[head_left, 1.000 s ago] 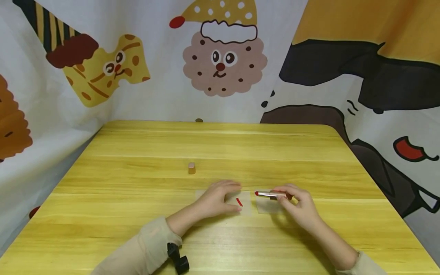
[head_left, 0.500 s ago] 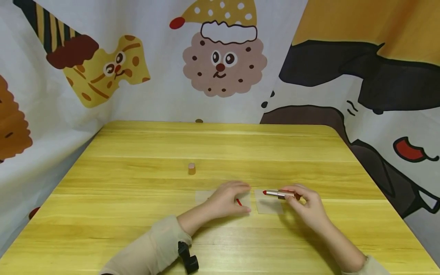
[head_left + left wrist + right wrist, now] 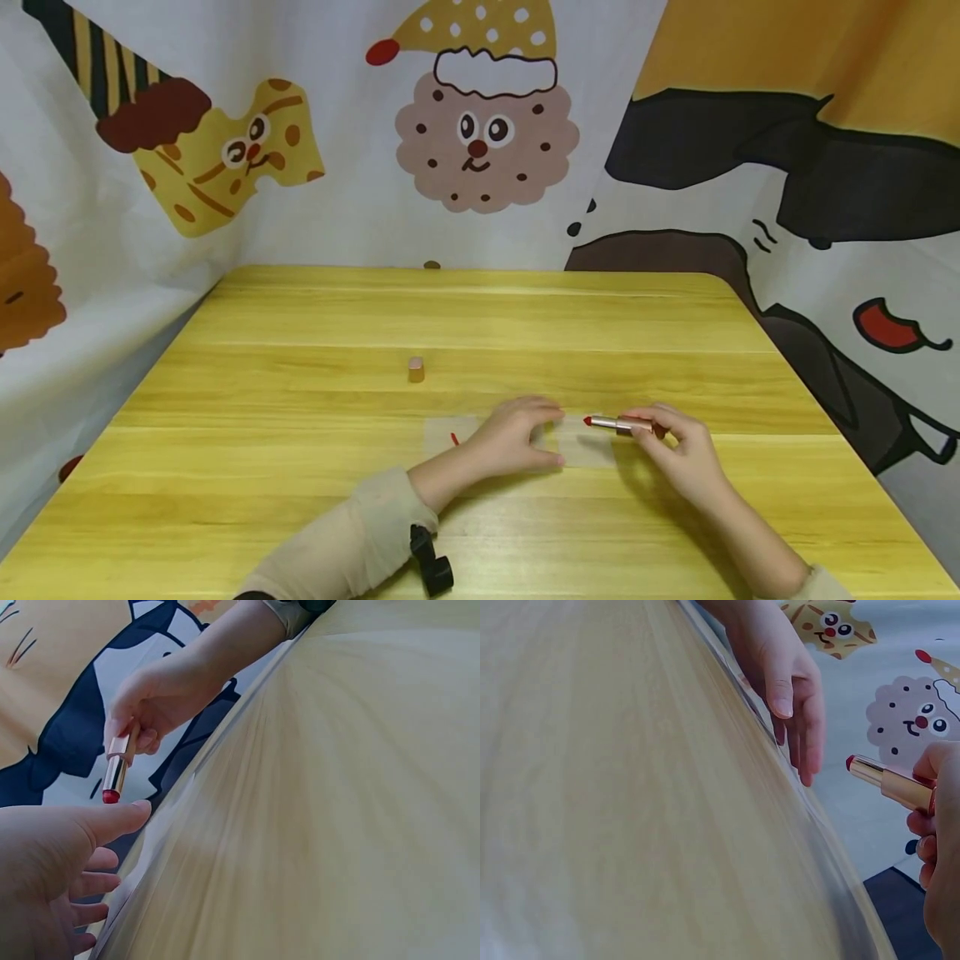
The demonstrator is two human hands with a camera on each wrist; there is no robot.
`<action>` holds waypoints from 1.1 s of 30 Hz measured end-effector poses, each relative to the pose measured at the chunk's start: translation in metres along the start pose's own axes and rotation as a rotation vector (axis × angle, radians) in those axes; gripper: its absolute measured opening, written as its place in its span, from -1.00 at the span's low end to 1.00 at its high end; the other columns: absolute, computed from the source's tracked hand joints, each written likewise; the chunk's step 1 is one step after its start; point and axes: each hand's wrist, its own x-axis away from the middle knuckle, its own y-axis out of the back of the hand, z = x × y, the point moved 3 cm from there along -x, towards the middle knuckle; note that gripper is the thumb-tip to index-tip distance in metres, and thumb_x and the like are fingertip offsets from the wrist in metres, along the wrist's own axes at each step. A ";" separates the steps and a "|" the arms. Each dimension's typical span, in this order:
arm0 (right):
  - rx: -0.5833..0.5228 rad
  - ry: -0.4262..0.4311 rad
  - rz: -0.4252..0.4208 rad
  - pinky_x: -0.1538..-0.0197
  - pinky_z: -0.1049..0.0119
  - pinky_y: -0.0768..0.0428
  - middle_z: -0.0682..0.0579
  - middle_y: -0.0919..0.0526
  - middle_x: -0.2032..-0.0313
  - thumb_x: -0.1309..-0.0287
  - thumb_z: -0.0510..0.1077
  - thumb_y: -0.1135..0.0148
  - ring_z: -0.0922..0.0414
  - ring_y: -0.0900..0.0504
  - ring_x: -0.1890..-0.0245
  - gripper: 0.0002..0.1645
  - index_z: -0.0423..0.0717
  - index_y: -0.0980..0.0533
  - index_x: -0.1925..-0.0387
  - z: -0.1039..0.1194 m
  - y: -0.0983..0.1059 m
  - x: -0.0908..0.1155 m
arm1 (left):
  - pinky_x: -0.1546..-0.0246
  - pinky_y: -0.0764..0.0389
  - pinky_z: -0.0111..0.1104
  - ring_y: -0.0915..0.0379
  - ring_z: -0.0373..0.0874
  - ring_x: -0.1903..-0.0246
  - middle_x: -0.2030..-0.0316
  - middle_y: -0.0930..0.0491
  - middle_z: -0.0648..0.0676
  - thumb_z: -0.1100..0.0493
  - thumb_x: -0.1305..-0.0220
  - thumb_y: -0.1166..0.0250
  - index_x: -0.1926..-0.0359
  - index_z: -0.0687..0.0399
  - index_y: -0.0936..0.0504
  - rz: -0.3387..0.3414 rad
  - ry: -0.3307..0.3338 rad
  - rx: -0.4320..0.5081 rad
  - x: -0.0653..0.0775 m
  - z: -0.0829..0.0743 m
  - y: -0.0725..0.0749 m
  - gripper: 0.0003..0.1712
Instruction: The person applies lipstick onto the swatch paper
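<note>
My right hand (image 3: 682,450) pinches an uncapped lipstick (image 3: 621,425) by its base, with the red tip pointing left. The lipstick is held over a thin, see-through sheet (image 3: 588,454) on the wooden table. My left hand (image 3: 506,442) is low over the table, thumb and fingers spread apart around nothing, fingertips at that sheet's left edge. Part of a second pale sheet (image 3: 438,429) shows left of this hand, with a short red stroke (image 3: 454,438) on it; the hand hides the rest. In the left wrist view, the red lipstick tip (image 3: 111,796) appears just beyond my left thumb.
The lipstick's small cap (image 3: 416,369) stands upright farther back, left of the hands. Behind the table (image 3: 300,383) hangs a white cloth (image 3: 337,217) with cartoon prints. A black strap mount (image 3: 431,562) sits on my left sleeve.
My left hand has slid right, from the left sheet to the edge of the right one, covering one red stroke and uncovering another. My right hand has drawn slightly right with the lipstick.
</note>
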 end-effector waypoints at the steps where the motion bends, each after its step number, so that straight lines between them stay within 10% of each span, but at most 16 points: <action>1: 0.001 -0.002 0.000 0.35 0.46 -0.36 0.12 -0.62 0.39 -0.02 -0.48 -0.29 0.26 -0.42 0.44 -0.72 -0.14 -0.68 0.25 0.000 0.000 0.000 | -0.31 -0.10 -0.04 -0.17 -0.04 -0.31 -0.27 -0.38 0.03 -0.16 -0.12 -0.39 -0.26 0.07 -0.47 0.001 0.001 -0.004 -0.001 0.000 -0.001 -0.25; 16: 0.015 -0.014 0.015 0.37 0.49 -0.38 -0.04 -0.61 0.46 0.01 -0.53 -0.26 0.28 -0.43 0.45 -0.79 -0.34 -0.64 0.29 0.020 0.003 -0.002 | -0.30 -0.09 0.02 -0.10 0.01 -0.35 -0.32 -0.32 0.04 -0.18 -0.11 -0.38 -0.27 0.10 -0.46 0.021 0.007 -0.054 -0.007 -0.006 -0.006 -0.22; 33: 0.043 0.006 0.052 0.41 0.44 -0.36 0.18 -0.56 0.45 -0.06 -0.41 -0.31 0.25 -0.41 0.46 -0.77 -0.09 -0.67 0.25 -0.012 -0.006 0.000 | -0.33 -0.05 -0.02 -0.02 -0.02 -0.38 -0.37 -0.23 0.00 -0.17 -0.14 -0.37 -0.31 0.10 -0.41 0.055 0.041 -0.104 -0.007 -0.006 -0.008 -0.21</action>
